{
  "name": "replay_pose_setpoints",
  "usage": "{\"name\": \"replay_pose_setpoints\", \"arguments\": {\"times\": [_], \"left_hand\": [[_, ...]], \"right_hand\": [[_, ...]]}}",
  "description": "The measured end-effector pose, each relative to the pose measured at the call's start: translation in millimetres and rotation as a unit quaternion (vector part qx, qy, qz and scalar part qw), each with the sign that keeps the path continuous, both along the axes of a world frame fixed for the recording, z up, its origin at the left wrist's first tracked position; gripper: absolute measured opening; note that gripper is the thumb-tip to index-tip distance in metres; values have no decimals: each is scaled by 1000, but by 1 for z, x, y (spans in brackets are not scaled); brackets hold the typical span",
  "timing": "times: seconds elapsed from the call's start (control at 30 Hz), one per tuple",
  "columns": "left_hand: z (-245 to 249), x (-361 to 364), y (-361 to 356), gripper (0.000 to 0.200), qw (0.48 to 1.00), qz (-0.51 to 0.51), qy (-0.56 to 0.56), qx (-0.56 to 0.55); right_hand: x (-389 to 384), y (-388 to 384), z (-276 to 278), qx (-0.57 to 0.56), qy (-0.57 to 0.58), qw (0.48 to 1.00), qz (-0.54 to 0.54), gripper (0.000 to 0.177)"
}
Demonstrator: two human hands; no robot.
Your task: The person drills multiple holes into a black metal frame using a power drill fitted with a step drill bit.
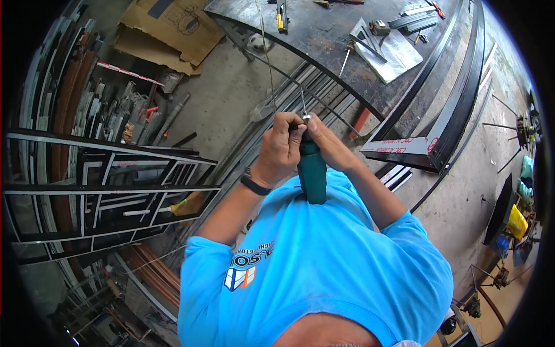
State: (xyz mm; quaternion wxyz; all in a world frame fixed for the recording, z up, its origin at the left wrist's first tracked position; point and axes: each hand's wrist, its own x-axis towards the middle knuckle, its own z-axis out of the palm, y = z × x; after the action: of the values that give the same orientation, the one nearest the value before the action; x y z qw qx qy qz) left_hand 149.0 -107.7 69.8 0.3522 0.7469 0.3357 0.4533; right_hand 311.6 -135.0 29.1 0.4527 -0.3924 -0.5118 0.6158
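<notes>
A teal power drill is held upright in front of my stomach, its rear end against my blue shirt. From its metal front end a thin bit points away from me toward the workbench. My left hand, with a dark band on the wrist, is closed with its fingers pinched at the drill's front end. On the other side, my right hand wraps round the same end, thumb near the metal tip. The fingers partly hide the chuck.
Ahead stands a dark metal workbench with a screwdriver, a tape measure and a utility knife. Black frames lean at left beside upright metal profiles. Another frame projects at right. A cardboard box lies beyond.
</notes>
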Motion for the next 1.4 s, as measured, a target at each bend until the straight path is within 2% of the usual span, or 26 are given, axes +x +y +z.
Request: {"name": "replay_pose_setpoints", "arguments": {"times": [0.13,0.23,0.33,0.37,0.47,0.5,0.53,0.57,0.67,0.7,0.8,0.83,0.93,0.97,1.03,1.07,1.1,1.2,1.27,1.4], "left_hand": [[6,-19,13,3,994,-90,35,58],[-11,0,-2,3,998,31,9,63],[-13,11,-14,8,993,110,-28,-30],[-10,15,-17,14,990,125,-43,-45],[-6,15,-13,14,989,134,-46,-47],[1,12,-8,14,971,87,-98,-198],[15,5,1,15,927,36,-148,-341],[23,-5,3,15,855,-11,-192,-482],[23,-24,21,16,762,-121,-267,-577],[22,-27,21,18,745,-132,-299,-582],[27,-27,25,18,878,-74,-177,-438],[14,-29,38,18,916,-57,-117,-380],[9,-24,70,19,909,-87,-26,-406],[12,-14,74,19,897,-96,-38,-431],[-6,10,87,20,922,-153,-10,-355],[-12,24,99,20,933,-182,4,-311],[-12,39,110,23,948,-154,-20,-277],[-45,73,198,28,955,-51,-21,-293],[-98,98,275,34,963,-41,115,-241],[-199,151,380,51,941,-18,328,-86]], "right_hand": [[-4,-2,10,6,36,999,10,51],[-10,-4,3,5,39,999,-23,51],[-7,-7,6,-15,30,999,-6,51],[-7,-9,11,-24,14,1000,-7,52],[-9,-10,12,3,10,999,-33,51],[-9,-9,10,16,8,998,-53,50],[-9,-7,7,32,6,997,-74,50],[-12,-9,4,39,5,995,-92,49],[-8,-7,-3,-11,48,996,-69,44],[-11,-6,-5,-9,48,995,-82,44],[-11,-8,0,-92,213,971,-63,47],[-5,-7,0,-88,189,977,-56,53],[-5,-5,-12,-94,230,966,-76,58],[-3,-3,-14,-105,211,969,-74,59],[2,2,-18,-124,170,975,-66,60],[6,7,-18,-147,189,968,-74,60],[10,9,-19,-170,207,960,-81,60],[18,14,-35,-188,238,945,-126,55],[24,20,-57,-154,229,946,-171,52],[43,28,-77,-215,259,916,-219,47]]}}
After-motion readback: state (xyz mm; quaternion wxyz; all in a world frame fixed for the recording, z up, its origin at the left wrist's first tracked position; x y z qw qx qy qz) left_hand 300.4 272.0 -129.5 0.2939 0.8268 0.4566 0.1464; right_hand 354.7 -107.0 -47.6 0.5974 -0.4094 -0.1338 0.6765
